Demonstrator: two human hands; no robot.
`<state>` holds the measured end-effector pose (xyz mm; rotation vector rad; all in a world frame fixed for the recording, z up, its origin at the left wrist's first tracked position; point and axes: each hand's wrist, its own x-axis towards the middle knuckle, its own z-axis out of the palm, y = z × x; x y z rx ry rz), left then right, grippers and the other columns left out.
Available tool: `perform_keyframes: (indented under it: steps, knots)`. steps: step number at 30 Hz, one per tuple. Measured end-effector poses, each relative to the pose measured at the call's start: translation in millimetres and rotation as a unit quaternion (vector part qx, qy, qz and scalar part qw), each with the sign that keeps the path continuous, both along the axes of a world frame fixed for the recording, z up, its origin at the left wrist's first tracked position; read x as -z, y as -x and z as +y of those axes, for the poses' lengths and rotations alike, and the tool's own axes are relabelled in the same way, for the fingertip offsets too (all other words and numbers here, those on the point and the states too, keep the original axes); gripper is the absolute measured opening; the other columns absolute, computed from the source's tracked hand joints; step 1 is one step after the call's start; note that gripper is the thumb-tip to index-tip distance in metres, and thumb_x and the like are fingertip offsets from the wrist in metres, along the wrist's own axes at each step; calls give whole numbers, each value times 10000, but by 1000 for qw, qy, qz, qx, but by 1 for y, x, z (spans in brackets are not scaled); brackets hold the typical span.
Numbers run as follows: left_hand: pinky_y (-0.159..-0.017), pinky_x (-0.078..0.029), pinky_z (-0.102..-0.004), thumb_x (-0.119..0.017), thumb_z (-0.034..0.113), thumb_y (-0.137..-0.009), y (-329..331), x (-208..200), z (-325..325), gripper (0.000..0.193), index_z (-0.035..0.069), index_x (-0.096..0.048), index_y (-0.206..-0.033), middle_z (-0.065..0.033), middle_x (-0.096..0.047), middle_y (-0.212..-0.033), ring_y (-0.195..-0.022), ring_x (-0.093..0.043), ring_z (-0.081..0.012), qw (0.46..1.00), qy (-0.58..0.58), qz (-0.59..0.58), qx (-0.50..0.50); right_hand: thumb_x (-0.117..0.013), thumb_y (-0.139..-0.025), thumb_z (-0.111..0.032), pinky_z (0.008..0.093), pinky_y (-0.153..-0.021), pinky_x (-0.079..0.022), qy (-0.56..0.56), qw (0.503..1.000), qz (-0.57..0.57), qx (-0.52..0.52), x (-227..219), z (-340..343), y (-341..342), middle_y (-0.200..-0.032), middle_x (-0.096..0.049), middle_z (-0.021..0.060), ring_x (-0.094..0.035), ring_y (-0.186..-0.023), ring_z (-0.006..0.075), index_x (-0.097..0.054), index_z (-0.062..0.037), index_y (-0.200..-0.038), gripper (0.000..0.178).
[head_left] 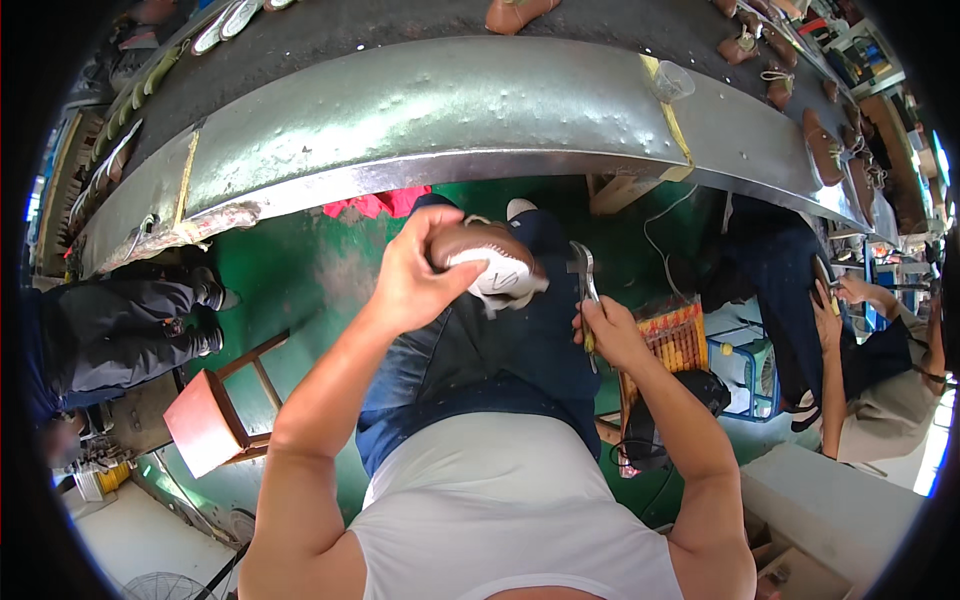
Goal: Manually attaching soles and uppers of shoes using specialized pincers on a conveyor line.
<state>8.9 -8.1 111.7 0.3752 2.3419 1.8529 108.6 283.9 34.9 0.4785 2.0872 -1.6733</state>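
Note:
My left hand is closed around a brown shoe upper, held above my lap with its white underside turned partly toward me. The thumb presses on that white underside, and a ragged pale edge hangs at the shoe's right end. To the right of the shoe, my right hand grips a pair of metal pincers by the handles, jaws pointing up and away from me. Pincers and shoe are apart.
Ahead runs a metal-edged workbench bearing several brown shoes and a clear plastic cup. A wooden stool stands at the left, a blue stool at the right. Other people sit at both sides; one person's hand is visible at right.

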Motion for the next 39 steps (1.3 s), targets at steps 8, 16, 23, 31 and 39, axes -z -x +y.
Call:
perform_keyframes:
  steps: [8, 16, 23, 31, 39]
  knots:
    - [-865, -510, -352, -743, 237, -848, -11, 109, 46, 502, -43, -586, -1234, -197, -649, -1159, -1010, -654, -241, 975, 177, -94, 99, -641, -920, -178, 277, -664, -485, 84, 995, 14, -42, -14, 3, -6, -822, -636, 52, -606, -728, 119, -576, 18, -1082, 263]
    - [-691, -534, -426, -616, 141, -906, -49, 94, 18, 170, 15, -704, -978, -220, -665, -856, -788, -659, -388, 971, 236, 32, 40, -618, -922, -185, 322, -669, -471, -80, 958, -21, -276, -44, -11, -7, -757, -614, 68, -583, -714, 157, -585, -26, -984, 173]
    - [-658, -544, -432, -618, 121, -896, -61, 87, 28, 151, 4, -693, -951, -188, -685, -861, -757, -660, -390, 954, 280, 98, 53, -618, -913, -213, 318, -703, -489, -33, 920, -143, -363, -46, -11, 35, -797, -659, 65, -615, -767, 160, -633, 2, -1019, 241]
    - [-1042, -421, -360, -464, 253, -1036, -40, 127, 37, 391, 50, -505, -1367, -132, -568, -1331, -1215, -545, -242, 808, -319, -495, -28, -585, -929, -258, 449, -727, -512, -233, 857, 38, -459, -48, -25, 57, -808, -666, 229, -655, -766, 386, -631, 39, -902, 301]
    - [-1057, -421, -348, -592, 291, -992, -29, 133, 27, 608, 106, -339, -1513, -51, -529, -1386, -1249, -507, -172, 853, -266, -441, 83, -623, -896, -271, 493, -735, -484, -157, 953, 33, -258, -4, -50, -4, -793, -644, 251, -628, -807, 444, -617, 16, -881, 288]
